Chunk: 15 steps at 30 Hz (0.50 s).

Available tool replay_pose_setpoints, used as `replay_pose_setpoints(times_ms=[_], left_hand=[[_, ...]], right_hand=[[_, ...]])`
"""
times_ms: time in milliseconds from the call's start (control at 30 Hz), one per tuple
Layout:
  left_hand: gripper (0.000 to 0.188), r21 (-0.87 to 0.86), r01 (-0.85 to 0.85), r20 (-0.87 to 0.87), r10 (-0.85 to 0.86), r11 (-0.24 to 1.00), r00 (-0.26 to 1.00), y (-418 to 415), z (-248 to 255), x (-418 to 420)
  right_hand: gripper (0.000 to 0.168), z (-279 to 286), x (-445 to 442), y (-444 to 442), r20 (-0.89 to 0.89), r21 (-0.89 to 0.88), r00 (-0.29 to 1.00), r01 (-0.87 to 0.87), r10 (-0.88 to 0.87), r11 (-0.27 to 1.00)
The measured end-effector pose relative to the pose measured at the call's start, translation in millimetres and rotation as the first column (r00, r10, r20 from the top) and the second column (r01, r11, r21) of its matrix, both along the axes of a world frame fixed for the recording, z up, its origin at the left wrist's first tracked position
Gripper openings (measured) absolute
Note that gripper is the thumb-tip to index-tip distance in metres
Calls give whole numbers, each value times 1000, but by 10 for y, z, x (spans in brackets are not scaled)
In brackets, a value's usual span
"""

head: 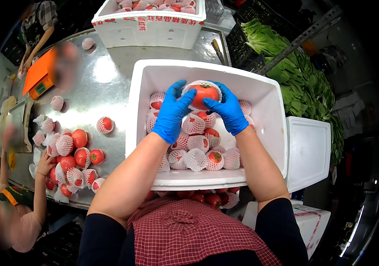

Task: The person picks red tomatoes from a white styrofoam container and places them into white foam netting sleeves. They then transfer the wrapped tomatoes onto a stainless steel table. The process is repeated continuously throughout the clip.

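Observation:
Both my hands wear blue gloves and grip one red tomato partly wrapped in a white foam net sleeve. My left hand holds its left side, and my right hand holds its right side, thumbs across the front. The tomato is raised over a white foam box, its green calyx showing near the top. Inside the box lie several tomatoes in foam net sleeves, mostly towards the left and front. My hands and forearms hide parts of the box and its contents.
On the metal table, loose and sleeved tomatoes lie left, with a co-worker's hand among them. An orange scale stands beyond. A filled foam box is at the back; leafy greens and a foam lid are right.

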<state>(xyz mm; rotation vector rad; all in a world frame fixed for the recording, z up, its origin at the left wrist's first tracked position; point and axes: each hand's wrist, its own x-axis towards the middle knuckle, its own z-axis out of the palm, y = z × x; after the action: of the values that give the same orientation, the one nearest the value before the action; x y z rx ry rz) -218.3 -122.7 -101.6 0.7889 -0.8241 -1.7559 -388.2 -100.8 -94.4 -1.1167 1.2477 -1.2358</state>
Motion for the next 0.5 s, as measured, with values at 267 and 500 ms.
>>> replay_pose_setpoints(times_ms=[267,500], left_hand=[[50,158,90,2,-91,983,996,31,25,-54],[59,386,155,-235,-65,910,970,6,-112,-70]], right_hand=[[20,-51,-102,37,-230,-180,949,178,-217,967],[15,88,5,102,-36,-194,975,208,-219,959]])
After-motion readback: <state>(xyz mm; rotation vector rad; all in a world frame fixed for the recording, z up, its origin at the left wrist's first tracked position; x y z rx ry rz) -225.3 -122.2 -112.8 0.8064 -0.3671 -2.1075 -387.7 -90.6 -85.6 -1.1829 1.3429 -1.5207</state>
